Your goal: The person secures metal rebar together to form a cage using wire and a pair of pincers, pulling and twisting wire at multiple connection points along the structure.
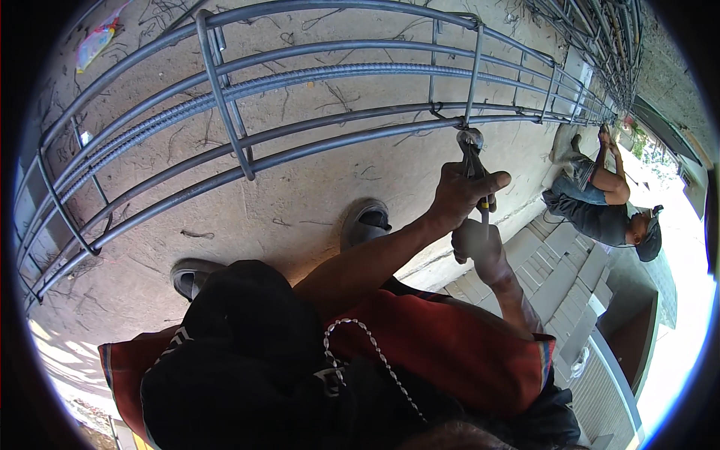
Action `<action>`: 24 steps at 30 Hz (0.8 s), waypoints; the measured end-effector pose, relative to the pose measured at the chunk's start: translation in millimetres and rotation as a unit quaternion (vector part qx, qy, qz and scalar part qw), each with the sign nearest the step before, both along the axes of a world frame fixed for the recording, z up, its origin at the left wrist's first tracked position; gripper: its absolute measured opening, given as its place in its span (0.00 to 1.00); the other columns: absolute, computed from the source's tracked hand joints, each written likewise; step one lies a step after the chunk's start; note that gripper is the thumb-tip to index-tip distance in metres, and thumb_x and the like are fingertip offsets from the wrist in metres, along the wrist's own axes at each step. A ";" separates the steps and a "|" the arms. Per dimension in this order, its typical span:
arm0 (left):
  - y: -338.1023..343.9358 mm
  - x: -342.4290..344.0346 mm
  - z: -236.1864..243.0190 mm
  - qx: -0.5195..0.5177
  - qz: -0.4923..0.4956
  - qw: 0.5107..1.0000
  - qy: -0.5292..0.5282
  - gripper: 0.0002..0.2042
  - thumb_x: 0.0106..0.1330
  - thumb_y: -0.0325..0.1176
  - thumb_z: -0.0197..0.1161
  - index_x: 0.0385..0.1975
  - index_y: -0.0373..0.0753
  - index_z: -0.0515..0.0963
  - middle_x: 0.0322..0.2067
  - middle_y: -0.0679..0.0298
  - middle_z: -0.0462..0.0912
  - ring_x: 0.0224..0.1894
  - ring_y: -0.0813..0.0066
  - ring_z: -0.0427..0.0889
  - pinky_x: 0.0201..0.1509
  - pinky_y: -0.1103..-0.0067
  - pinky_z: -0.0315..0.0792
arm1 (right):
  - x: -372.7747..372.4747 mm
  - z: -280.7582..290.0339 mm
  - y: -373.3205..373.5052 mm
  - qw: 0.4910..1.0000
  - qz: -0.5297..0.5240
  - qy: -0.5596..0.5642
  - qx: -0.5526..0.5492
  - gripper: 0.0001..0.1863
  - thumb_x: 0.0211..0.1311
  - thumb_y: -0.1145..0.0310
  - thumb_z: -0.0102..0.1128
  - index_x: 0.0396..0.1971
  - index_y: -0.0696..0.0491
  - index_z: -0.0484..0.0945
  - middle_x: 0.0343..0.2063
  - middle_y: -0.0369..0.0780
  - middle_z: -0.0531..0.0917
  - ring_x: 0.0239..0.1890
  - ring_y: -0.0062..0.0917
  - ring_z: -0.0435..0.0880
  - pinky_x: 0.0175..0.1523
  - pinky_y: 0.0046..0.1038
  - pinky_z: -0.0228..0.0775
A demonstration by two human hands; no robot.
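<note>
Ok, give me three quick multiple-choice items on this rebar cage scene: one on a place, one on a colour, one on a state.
1. Where do the pliers bite?
A. on a long bar near a stirrup
B. on the concrete floor
C. on a shoe

2. What colour is the garment over the person's lap?
A. white
B. red-orange
C. green

3. How is the left hand?
A. open and flat
B. closed around the pliers' handles
C. resting on a knee

Answers: 1 A, the tool's head meets the rebar cage at a crossing. 2 B, the cloth shows red-orange. 3 B, its fingers wrap the handles; the right hand sits just below.
</note>
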State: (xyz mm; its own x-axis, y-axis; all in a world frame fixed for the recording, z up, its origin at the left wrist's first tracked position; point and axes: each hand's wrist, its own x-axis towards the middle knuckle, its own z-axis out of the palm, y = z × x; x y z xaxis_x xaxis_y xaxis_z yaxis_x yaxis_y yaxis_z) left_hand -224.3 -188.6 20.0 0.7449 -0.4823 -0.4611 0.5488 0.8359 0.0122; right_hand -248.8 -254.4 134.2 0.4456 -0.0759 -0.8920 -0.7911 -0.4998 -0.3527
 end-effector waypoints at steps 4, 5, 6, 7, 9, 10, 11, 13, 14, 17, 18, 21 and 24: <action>9.9 -1.2 -0.6 0.051 -0.003 0.999 0.013 0.17 0.54 0.41 0.68 0.14 0.37 0.71 0.13 0.64 0.74 0.15 0.76 0.76 0.20 0.80 0.71 | -8.2 -20.1 -7.2 0.998 -0.046 -0.025 0.029 0.12 0.60 0.65 0.49 0.21 0.55 0.69 0.13 0.31 0.67 0.15 0.14 0.63 0.21 0.21 0.55; 12.9 -1.5 4.5 0.075 -0.013 0.997 0.025 0.15 0.58 0.39 0.64 0.17 0.37 0.71 0.15 0.63 0.74 0.17 0.75 0.76 0.21 0.79 0.72 | -6.6 -16.7 -10.4 0.999 0.006 -0.025 0.029 0.12 0.61 0.64 0.49 0.21 0.55 0.69 0.13 0.31 0.66 0.15 0.13 0.61 0.20 0.20 0.53; 14.7 -1.8 15.2 0.109 -0.034 0.992 0.057 0.16 0.58 0.42 0.64 0.28 0.34 0.72 0.20 0.62 0.76 0.21 0.76 0.77 0.26 0.81 0.72 | -2.9 -10.3 -13.4 0.993 0.085 -0.055 -0.067 0.10 0.58 0.67 0.51 0.21 0.56 0.70 0.13 0.36 0.70 0.13 0.21 0.67 0.20 0.25 0.57; 9.3 1.6 36.8 0.169 -0.009 0.983 0.064 0.19 0.57 0.42 0.65 0.34 0.32 0.71 0.23 0.62 0.76 0.23 0.77 0.76 0.28 0.81 0.72 | 2.9 -3.4 -26.9 0.943 0.255 -0.172 -0.126 0.09 0.55 0.68 0.53 0.22 0.57 0.70 0.13 0.40 0.72 0.14 0.29 0.71 0.21 0.29 0.61; -4.4 2.4 69.8 0.259 0.030 0.959 0.112 0.32 0.54 0.44 0.68 0.50 0.29 0.63 0.28 0.61 0.76 0.26 0.77 0.75 0.30 0.82 0.69 | 11.6 11.7 -13.7 0.848 0.422 -0.236 -0.219 0.09 0.48 0.72 0.57 0.26 0.61 0.71 0.17 0.52 0.76 0.23 0.48 0.78 0.27 0.40 0.69; -1.7 15.2 85.4 0.240 0.012 0.954 0.181 0.23 0.55 0.42 0.68 0.42 0.32 0.69 0.24 0.64 0.74 0.23 0.78 0.74 0.27 0.81 0.68 | 12.1 22.7 -3.4 0.845 0.424 -0.235 -0.225 0.09 0.48 0.72 0.57 0.26 0.61 0.71 0.17 0.52 0.76 0.23 0.48 0.78 0.27 0.40 0.69; 3.8 19.6 84.7 0.132 -0.016 0.976 0.175 0.19 0.57 0.42 0.67 0.36 0.35 0.70 0.22 0.66 0.73 0.22 0.78 0.73 0.27 0.81 0.68 | 10.8 37.5 7.5 0.824 0.417 -0.221 -0.314 0.10 0.48 0.71 0.58 0.27 0.62 0.70 0.17 0.52 0.76 0.23 0.48 0.79 0.28 0.41 0.70; 8.2 17.7 66.9 -0.012 -0.017 0.986 0.167 0.14 0.60 0.42 0.64 0.23 0.40 0.69 0.16 0.70 0.68 0.19 0.79 0.71 0.25 0.80 0.68 | 6.7 41.3 26.6 0.809 0.371 -0.173 -0.422 0.16 0.48 0.67 0.60 0.31 0.63 0.69 0.17 0.52 0.77 0.24 0.47 0.80 0.29 0.42 0.70; 7.4 17.4 62.6 -0.008 -0.012 0.986 0.164 0.14 0.60 0.42 0.64 0.23 0.40 0.69 0.16 0.70 0.68 0.19 0.79 0.71 0.25 0.80 0.68 | 0.3 40.2 27.8 0.773 0.427 -0.204 -0.423 0.19 0.45 0.65 0.65 0.30 0.63 0.69 0.14 0.49 0.76 0.20 0.43 0.80 0.27 0.39 0.70; 37.4 10.9 57.0 -0.056 -0.045 0.982 0.176 0.14 0.61 0.43 0.62 0.24 0.41 0.68 0.17 0.71 0.68 0.19 0.78 0.71 0.25 0.78 0.69 | 32.6 53.6 50.5 0.901 0.333 -0.005 -0.278 0.24 0.39 0.64 0.72 0.30 0.63 0.70 0.10 0.42 0.76 0.13 0.31 0.78 0.23 0.32 0.69; 39.6 11.2 57.4 -0.064 -0.044 0.982 0.173 0.14 0.61 0.43 0.62 0.24 0.41 0.68 0.17 0.71 0.68 0.19 0.78 0.71 0.25 0.78 0.69 | 31.2 51.4 12.4 0.976 0.184 0.067 -0.093 0.31 0.41 0.59 0.71 0.37 0.68 0.70 0.20 0.49 0.80 0.23 0.35 0.83 0.30 0.34 0.74; 21.8 12.7 59.3 -0.077 -0.055 0.988 0.118 0.15 0.61 0.45 0.62 0.29 0.40 0.70 0.19 0.70 0.69 0.21 0.78 0.72 0.27 0.77 0.71 | -4.5 36.6 -42.4 0.852 -0.261 0.202 0.407 0.51 0.43 0.49 0.64 0.55 0.76 0.55 0.47 0.67 0.69 0.45 0.54 0.77 0.49 0.49 0.71; 47.1 12.2 60.2 -0.111 -0.118 0.981 0.109 0.15 0.61 0.45 0.62 0.30 0.40 0.70 0.20 0.70 0.69 0.22 0.78 0.73 0.28 0.77 0.72 | -23.3 28.4 -15.1 0.760 -0.343 0.150 0.531 0.57 0.42 0.43 0.63 0.56 0.78 0.50 0.40 0.61 0.74 0.39 0.49 0.80 0.43 0.43 0.74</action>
